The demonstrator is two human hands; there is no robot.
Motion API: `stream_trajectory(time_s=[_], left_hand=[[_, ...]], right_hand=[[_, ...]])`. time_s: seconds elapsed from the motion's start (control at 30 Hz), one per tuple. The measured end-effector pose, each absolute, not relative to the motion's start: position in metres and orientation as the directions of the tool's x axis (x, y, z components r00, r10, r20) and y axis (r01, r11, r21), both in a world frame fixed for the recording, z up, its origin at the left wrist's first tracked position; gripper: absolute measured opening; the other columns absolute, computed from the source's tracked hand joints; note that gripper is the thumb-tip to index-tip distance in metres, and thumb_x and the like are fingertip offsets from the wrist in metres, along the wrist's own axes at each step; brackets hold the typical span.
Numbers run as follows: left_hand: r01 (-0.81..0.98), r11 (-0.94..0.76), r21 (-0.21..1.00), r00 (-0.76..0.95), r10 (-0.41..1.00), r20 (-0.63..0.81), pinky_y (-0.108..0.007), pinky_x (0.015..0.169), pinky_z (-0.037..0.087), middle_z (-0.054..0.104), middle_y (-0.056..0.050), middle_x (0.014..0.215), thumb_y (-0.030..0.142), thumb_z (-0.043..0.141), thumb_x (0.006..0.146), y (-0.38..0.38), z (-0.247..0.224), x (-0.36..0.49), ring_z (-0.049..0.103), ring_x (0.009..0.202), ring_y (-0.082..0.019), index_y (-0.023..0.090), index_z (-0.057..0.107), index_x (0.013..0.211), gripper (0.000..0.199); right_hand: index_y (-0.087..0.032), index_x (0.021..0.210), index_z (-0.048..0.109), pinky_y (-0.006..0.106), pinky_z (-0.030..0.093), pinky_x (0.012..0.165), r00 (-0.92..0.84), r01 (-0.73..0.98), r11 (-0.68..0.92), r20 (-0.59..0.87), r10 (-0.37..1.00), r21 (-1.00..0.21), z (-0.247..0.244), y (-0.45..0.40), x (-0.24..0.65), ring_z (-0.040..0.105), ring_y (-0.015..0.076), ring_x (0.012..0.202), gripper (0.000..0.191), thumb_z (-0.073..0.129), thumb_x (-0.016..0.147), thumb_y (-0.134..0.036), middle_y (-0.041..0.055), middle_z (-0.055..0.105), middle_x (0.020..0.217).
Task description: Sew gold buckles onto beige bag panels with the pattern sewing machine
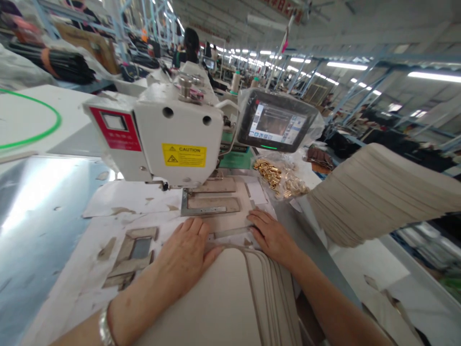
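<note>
A white sewing machine head [180, 120] stands over a metal clamp frame [212, 209], under which lies a beige panel [212, 224]. My left hand [189, 250] lies flat at the panel's left near edge, fingers extended and thumb pointing right. My right hand [272, 235] rests at the panel's right edge with its fingers stretched forward. Neither hand grips anything visible. Between my forearms a stack of beige pieces [230, 298] reaches toward me.
A control screen [275, 122] stands right of the machine. Behind the right hand lies a plastic bag of gold-coloured metal parts [268, 174]. A large beige stack [382, 192] is at the right. Left of my left hand is a beige frame-shaped piece [124, 269]. A person [190, 45] is in the background.
</note>
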State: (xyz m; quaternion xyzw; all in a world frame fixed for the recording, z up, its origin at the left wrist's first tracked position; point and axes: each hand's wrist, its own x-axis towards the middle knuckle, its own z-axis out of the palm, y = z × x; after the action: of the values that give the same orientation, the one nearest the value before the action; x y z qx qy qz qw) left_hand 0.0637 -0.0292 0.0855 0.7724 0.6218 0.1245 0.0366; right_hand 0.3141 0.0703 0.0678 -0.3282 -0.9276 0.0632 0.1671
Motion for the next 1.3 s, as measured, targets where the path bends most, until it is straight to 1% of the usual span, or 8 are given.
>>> stream_trajectory(time_s=[0.27, 0.47, 0.57, 0.8, 1.03, 1.17, 1.23, 1.3], left_hand=[[0.961, -0.217, 0.172, 0.194, 0.971, 0.139, -0.049, 0.085, 0.051, 0.061, -0.012, 0.099, 0.043, 0.049, 0.093, -0.039, 0.085, 0.072, 0.056, 0.097, -0.031, 0.016, 0.065, 0.103, 0.033], [0.963, -0.208, 0.172, 0.193, 0.976, 0.099, -0.048, 0.089, 0.053, 0.061, -0.014, 0.111, 0.047, 0.052, 0.091, -0.041, 0.086, 0.070, 0.056, 0.107, -0.032, 0.018, 0.065, 0.117, 0.041], [0.962, -0.203, 0.184, 0.196, 0.979, 0.055, -0.049, 0.091, 0.052, 0.062, -0.014, 0.112, 0.046, 0.052, 0.091, -0.040, 0.090, 0.069, 0.057, 0.109, -0.032, 0.018, 0.066, 0.117, 0.040], [0.960, -0.182, 0.215, 0.191, 0.981, -0.020, -0.051, 0.092, 0.052, 0.063, -0.015, 0.114, 0.043, 0.055, 0.090, -0.036, 0.096, 0.067, 0.058, 0.110, -0.033, 0.018, 0.065, 0.121, 0.041], [0.951, -0.193, 0.240, 0.213, 0.975, -0.061, -0.053, 0.097, 0.050, 0.063, -0.014, 0.116, 0.044, 0.051, 0.091, -0.034, 0.097, 0.059, 0.059, 0.112, -0.032, 0.018, 0.065, 0.123, 0.044], [0.949, -0.201, 0.243, 0.243, 0.958, -0.155, -0.052, 0.098, 0.049, 0.062, -0.014, 0.120, 0.040, 0.048, 0.091, -0.031, 0.107, 0.054, 0.060, 0.113, -0.031, 0.020, 0.064, 0.122, 0.041], [0.948, -0.201, 0.247, 0.254, 0.945, -0.204, -0.051, 0.097, 0.050, 0.062, -0.013, 0.122, 0.039, 0.045, 0.092, -0.029, 0.112, 0.052, 0.060, 0.113, -0.030, 0.021, 0.064, 0.120, 0.039], [0.950, -0.191, 0.248, 0.250, 0.940, -0.232, -0.050, 0.098, 0.049, 0.062, -0.013, 0.122, 0.039, 0.043, 0.092, -0.027, 0.116, 0.052, 0.060, 0.114, -0.030, 0.021, 0.064, 0.119, 0.038]], right_hand=[[-0.016, 0.121, 0.064, 0.049, 0.045, 0.107, -0.730, 0.594, 0.777, 0.265, 0.630, -0.209, 0.071, 0.062, 0.316, 0.055, 0.0270, 0.125, 0.033, 0.047, 0.094, -0.019, 0.0151, 0.064, 0.127], [-0.018, 0.100, 0.065, 0.042, 0.051, 0.093, -0.680, 0.634, 0.725, 0.252, 0.688, -0.270, 0.080, 0.058, 0.310, 0.060, 0.0250, 0.103, 0.027, 0.045, 0.084, -0.006, 0.0116, 0.068, 0.105], [-0.017, 0.096, 0.062, 0.041, 0.050, 0.090, -0.675, 0.624, 0.723, 0.264, 0.689, -0.296, 0.080, 0.061, 0.309, 0.057, 0.0250, 0.100, 0.031, 0.044, 0.077, -0.002, 0.0107, 0.065, 0.099], [-0.020, 0.095, 0.065, 0.039, 0.049, 0.090, -0.662, 0.617, 0.716, 0.277, 0.696, -0.326, 0.077, 0.062, 0.313, 0.060, 0.0237, 0.098, 0.029, 0.047, 0.079, -0.004, 0.0087, 0.068, 0.097], [-0.020, 0.085, 0.071, 0.037, 0.050, 0.088, -0.595, 0.506, 0.715, 0.404, 0.694, -0.482, 0.070, 0.064, 0.321, 0.068, 0.0197, 0.084, 0.030, 0.048, 0.076, -0.004, 0.0059, 0.075, 0.094], [-0.020, 0.084, 0.074, 0.031, 0.053, 0.080, -0.495, 0.534, 0.619, 0.381, 0.781, -0.576, 0.064, 0.091, 0.328, 0.070, 0.0179, 0.082, 0.030, 0.047, 0.078, -0.008, 0.0040, 0.076, 0.087], [-0.018, 0.094, 0.074, 0.029, 0.053, 0.081, -0.447, 0.617, 0.573, 0.359, 0.820, -0.539, 0.066, 0.121, 0.328, 0.070, 0.0180, 0.087, 0.032, 0.047, 0.079, -0.007, 0.0056, 0.076, 0.095], [-0.014, 0.105, 0.071, 0.030, 0.051, 0.088, -0.414, 0.749, 0.517, 0.317, 0.854, -0.415, 0.073, 0.157, 0.325, 0.068, 0.0194, 0.097, 0.036, 0.047, 0.080, -0.005, 0.0096, 0.074, 0.107]])
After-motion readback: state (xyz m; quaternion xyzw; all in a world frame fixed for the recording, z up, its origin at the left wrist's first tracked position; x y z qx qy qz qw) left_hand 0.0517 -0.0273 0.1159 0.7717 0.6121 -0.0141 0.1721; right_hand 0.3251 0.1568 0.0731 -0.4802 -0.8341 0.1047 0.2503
